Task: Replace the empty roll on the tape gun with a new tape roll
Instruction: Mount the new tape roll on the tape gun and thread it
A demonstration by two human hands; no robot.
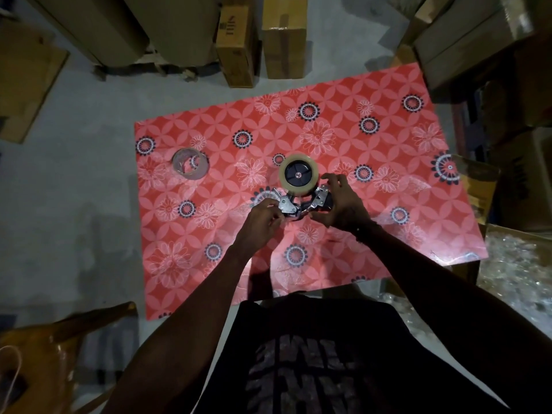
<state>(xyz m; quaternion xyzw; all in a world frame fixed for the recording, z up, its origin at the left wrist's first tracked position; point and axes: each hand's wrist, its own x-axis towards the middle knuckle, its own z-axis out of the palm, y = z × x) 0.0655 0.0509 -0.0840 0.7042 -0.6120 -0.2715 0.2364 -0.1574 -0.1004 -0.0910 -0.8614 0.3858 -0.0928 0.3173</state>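
The tape gun (pixel 301 201) lies over the middle of a red flower-patterned table (pixel 388 138). A full roll of clear tape (pixel 298 175) sits on its black hub, facing up. My left hand (pixel 264 218) pinches the metal front end of the gun, fingers closed on it. My right hand (pixel 340 204) grips the gun's right side near the metal plate, with thumb and forefinger raised beside the roll. An empty cardboard roll core (pixel 190 166) lies flat on the table to the left, apart from both hands.
Cardboard boxes (pixel 283 37) stand on the grey floor beyond the table and stack along the right side. A box of clear plastic wrap (pixel 516 264) is at the right. An orange chair (pixel 44 360) sits at the lower left.
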